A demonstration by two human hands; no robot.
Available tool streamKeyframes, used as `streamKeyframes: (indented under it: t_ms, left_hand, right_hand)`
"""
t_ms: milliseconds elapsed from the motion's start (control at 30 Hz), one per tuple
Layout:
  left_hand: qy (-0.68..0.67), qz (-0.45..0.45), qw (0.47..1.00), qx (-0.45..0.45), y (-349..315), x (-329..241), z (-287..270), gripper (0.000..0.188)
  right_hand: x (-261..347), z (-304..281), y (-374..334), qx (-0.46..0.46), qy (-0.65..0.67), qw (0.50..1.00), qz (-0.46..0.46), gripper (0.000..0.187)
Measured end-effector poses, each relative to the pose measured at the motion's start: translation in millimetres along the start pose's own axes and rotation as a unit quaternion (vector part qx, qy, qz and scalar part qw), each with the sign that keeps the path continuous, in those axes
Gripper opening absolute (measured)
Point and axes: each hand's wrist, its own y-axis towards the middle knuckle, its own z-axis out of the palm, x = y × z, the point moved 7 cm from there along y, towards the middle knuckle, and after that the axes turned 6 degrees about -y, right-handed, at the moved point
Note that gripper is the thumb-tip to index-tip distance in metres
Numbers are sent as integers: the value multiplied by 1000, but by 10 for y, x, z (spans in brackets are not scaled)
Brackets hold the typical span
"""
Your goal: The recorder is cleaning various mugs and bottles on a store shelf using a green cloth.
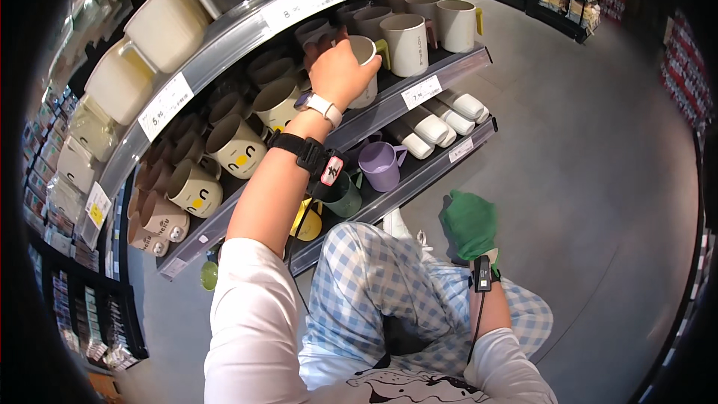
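My left hand [340, 71] reaches onto the middle shelf, fingers curled over the rim of a white mug [366, 96] with a green handle. The thumb lies by the handle, and the hand hides much of the mug. Beside it stand white mugs [404, 45], one with a yellow-green handle. Cream mugs with yellow-and-black print [236, 148] line the same shelf to the left. Low on the right, above the floor, my right hand [470, 226] is covered by a green cloth or glove. Its fingers cannot be made out.
Large cream pitchers [168, 24] stand on the upper shelf, whose price-tag edge [273, 19] juts out near my left arm. Below are a purple mug [380, 166], a dark green mug [344, 196] and white rounded items [432, 129]. Grey floor [576, 150] extends right of my crossed legs.
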Motion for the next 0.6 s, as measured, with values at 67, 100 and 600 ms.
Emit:
streamKeyframes:
  t_ms: [67, 100, 600]
  left_hand:
    - [10, 18, 1000, -13, -38, 31, -74, 72]
    - [-52, -5, 998, -20, -74, 27, -131, 74]
    - [-793, -307, 519, -84, -2707, -96, 306, 46]
  right_hand:
    - [90, -114, -5, -23, 3, 1000, -14, 11]
    - [116, -196, 1, -16, 11, 1000, 0, 9]
    - [508, -1453, -406, -200, 96, 974, -48, 19]
